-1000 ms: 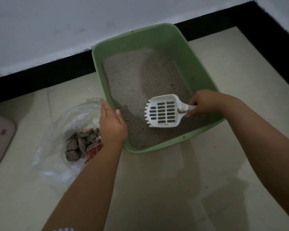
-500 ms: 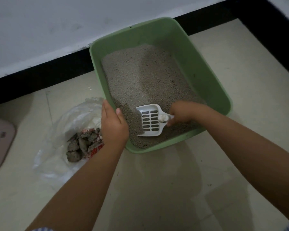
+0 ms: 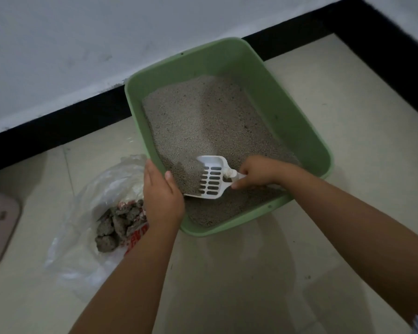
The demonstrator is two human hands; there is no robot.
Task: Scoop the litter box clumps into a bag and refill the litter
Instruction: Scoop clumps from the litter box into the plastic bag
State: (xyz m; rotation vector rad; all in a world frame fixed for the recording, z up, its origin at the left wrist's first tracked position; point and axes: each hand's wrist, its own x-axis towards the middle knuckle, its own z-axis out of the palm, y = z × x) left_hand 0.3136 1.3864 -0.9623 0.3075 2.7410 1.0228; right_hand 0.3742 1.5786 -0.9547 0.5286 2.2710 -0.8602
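While the right hand (image 3: 257,173) grips the scoop (image 3: 211,177) in litter by the litter box (image 3: 287,112) near rim, I see the left hand (image 3: 161,194) clasping its left rim; the bag (image 3: 101,196) of clumps (image 3: 117,224) lies just left.

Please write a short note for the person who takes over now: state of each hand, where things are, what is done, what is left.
Left hand: holds the near-left rim of the green litter box, steadying it.
Right hand: shut on the handle of the white scoop, whose front edge is dug into the litter.
Bag: on the floor left of the box, open, with grey clumps inside.
Done: several clumps bagged.
Left: sift this scoop, bag any clump, refill. No refill litter in view.
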